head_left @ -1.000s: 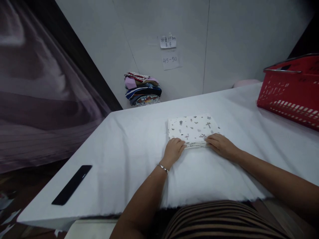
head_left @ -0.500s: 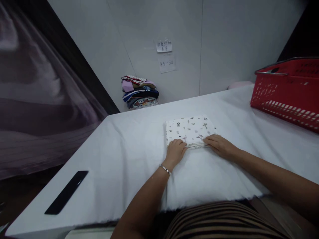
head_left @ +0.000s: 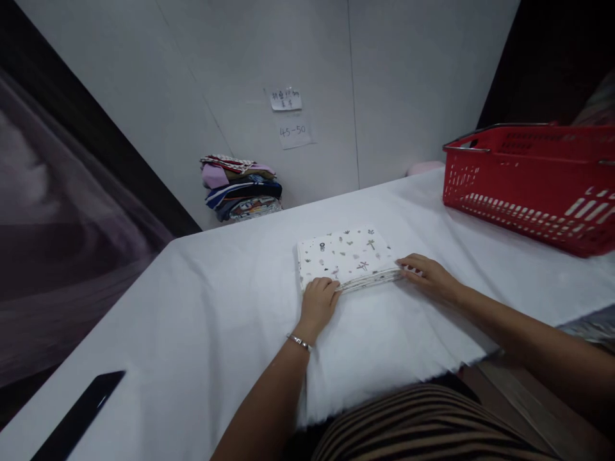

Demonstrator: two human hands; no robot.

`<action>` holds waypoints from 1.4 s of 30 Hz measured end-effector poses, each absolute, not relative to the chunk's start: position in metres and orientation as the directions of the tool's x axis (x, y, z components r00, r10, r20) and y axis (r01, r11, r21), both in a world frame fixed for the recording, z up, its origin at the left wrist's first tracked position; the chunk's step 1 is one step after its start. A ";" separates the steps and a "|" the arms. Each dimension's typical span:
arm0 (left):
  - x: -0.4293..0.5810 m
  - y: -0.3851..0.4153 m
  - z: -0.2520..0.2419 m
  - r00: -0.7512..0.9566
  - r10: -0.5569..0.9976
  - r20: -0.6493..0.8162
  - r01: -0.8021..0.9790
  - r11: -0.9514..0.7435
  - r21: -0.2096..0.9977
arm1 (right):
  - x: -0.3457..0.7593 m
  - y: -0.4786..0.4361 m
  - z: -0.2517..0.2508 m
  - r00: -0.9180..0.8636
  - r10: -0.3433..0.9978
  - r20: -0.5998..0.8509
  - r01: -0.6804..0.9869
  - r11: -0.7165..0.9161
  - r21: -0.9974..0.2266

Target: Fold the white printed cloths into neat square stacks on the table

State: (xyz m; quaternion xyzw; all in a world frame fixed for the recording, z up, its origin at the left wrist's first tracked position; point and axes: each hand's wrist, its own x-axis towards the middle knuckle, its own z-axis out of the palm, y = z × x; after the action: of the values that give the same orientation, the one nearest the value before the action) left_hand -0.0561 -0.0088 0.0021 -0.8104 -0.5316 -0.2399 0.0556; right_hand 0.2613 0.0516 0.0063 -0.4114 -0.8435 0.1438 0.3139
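Note:
A folded white cloth (head_left: 346,256) printed with small palm trees and other motifs lies flat on the white-covered table (head_left: 240,307). Its layered folds show along the near edge. My left hand (head_left: 319,306), with a silver bracelet at the wrist, grips the near left corner, fingers on top and thumb at the front edge. At the near right corner, my right hand (head_left: 430,276) has its fingertips closed on the cloth's edge. How much cloth lies between those fingers is partly hidden.
A red plastic basket (head_left: 523,186) with a metal handle stands at the right. Behind the table's far edge is a pile of folded fabrics (head_left: 243,189). A flat black object (head_left: 79,416) lies at lower left. Paper signs (head_left: 293,132) hang on the wall.
The camera view has turned right, so the scene sits further left. My right hand has slid outward to the cloth's near right corner; my left stays at the left corner.

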 end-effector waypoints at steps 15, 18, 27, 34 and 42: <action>-0.057 -0.009 0.001 0.333 0.823 0.460 0.879 -0.448 0.166 | 0.251 0.054 -0.002 -0.404 0.865 0.296 0.762 0.498 -0.415; -0.057 -0.010 0.001 0.332 0.828 0.452 0.878 -0.446 0.172 | 0.251 0.053 -0.004 -0.388 0.879 0.276 0.774 0.473 -0.420; -0.068 -0.021 0.005 0.226 0.836 0.500 0.896 -0.379 0.230 | 0.244 0.052 0.007 -0.532 0.717 0.450 0.754 0.643 -0.134; -0.069 -0.026 0.004 0.193 0.870 0.453 0.887 -0.352 0.297 | 0.215 0.067 -0.017 -0.718 0.566 0.406 0.616 0.788 -0.009; -0.071 -0.001 0.033 0.011 0.909 0.416 0.884 -0.203 0.421 | 0.222 0.072 -0.043 -0.723 0.423 0.547 0.554 0.828 0.091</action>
State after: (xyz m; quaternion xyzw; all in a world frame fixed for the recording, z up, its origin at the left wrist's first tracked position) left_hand -0.0714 -0.0013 0.0329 -0.7107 -0.6309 -0.3106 -0.0205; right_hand 0.2224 0.0723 -0.0428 -0.2654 -0.9196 -0.1251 0.2612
